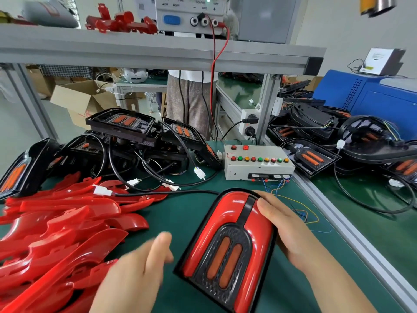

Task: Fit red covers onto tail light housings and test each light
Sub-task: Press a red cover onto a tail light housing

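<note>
My right hand [291, 231] grips tail light [228, 245] on green mat [180, 222], power supply [191, 14] shelved above; left hand [135, 274] loose, empty

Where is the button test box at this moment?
In the head view, the white test box sits right of centre on the green mat, beyond the covered tail light that the right hand holds, beside the aluminium rail.
</note>
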